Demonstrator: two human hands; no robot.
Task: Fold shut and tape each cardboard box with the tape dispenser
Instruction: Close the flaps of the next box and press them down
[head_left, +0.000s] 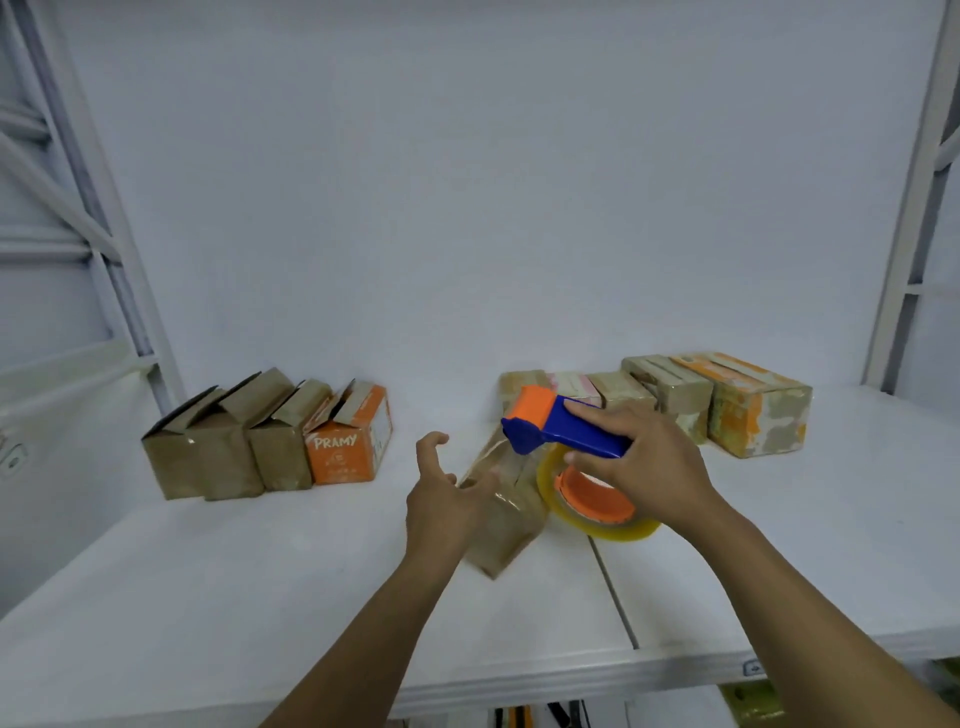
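On the white table (260, 597), nearest, the brown box (506, 525) is seen tilted and blurred, just past the left hand (441, 504). That hand's fingers are loosely spread with nothing held, and contact with the box's 9 o'clock edge can't be confirmed. Risk: the box isn't pinned, so it could be dragged or tipped once tape is pulled. The tape dispenser (540, 431) is held by its blue handle in the right hand (649, 467), fingers wrapped round it. Its head sits over the box top at 12 o'clock, and the tape roll (592, 501) hangs at the box's 3 o'clock. Risk: flaps aren't seen pressed flat, so tape could be laid over a gap or wrinkled; the tape end can't be made out. Farther off, open boxes (234, 447) are lined up at 10 o'clock. Taped boxes (680, 400) sit at 1 o'clock, near the dispenser head, and could be knocked by a swing.
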